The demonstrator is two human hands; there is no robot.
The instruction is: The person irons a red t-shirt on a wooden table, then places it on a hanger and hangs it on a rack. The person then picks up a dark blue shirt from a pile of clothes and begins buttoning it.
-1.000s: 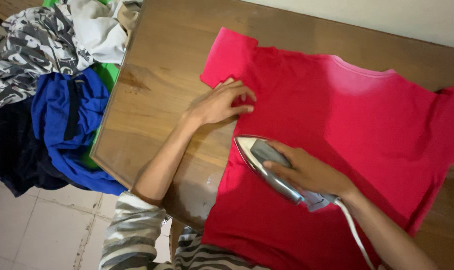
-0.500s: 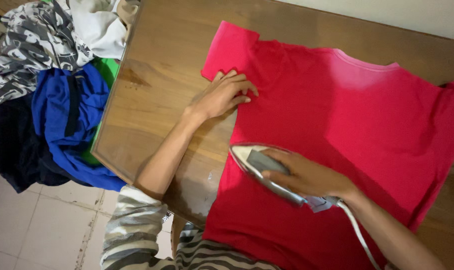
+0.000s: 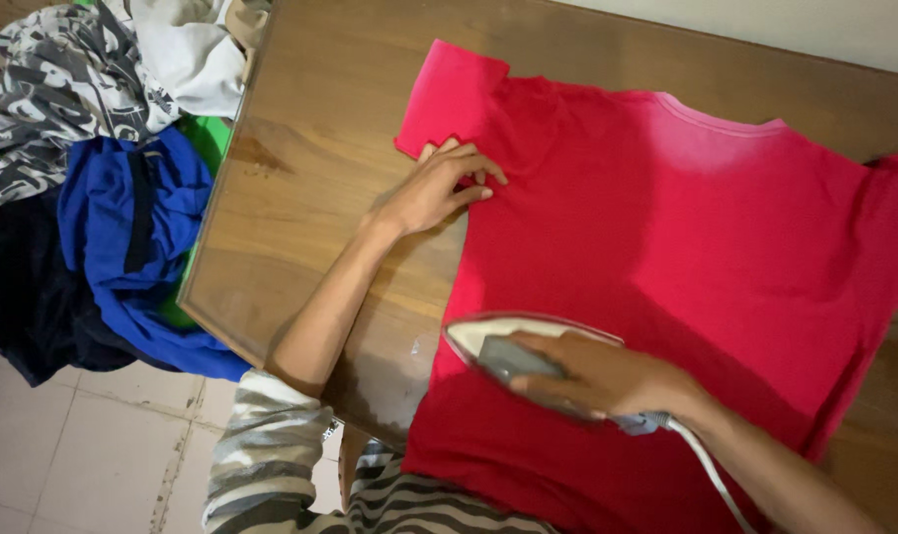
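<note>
Shirt (image 3: pixel 686 277): red, short-sleeved, spread flat on the brown wooden table (image 3: pixel 320 138), collar toward the far edge, hem hanging toward the person at the near edge. One sleeve lies flat toward the table's left part; the other reaches to the right border of the view.

The iron (image 3: pixel 513 346), white-rimmed with a grey body, sits sole-down on the lower left part of the shirt, its tip toward the shirt's side edge. The right hand (image 3: pixel 607 381) is wrapped over the handle, fingers curled tight around it. A pale cord (image 3: pixel 701 465) runs from the iron's heel back along the forearm.

The left hand (image 3: pixel 439 188) lies flat on the cloth just below the left sleeve, fingers stretched out and unclenched, gripping nothing, pressing the fabric down at the seam.

Judged from this, the work in hand is pressing the lower side of the shirt while the other hand pins the cloth taut. A further stroke would call for the fabric ahead of the tip to be smooth, the flat hand kept well apart from the hot sole, and the cord kept off the cloth.

Left of the table lies a heap of clothes (image 3: pixel 103 178): blue, black, white and a grey pattern, over something green. Below is a pale tiled floor (image 3: pixel 83 455).
</note>
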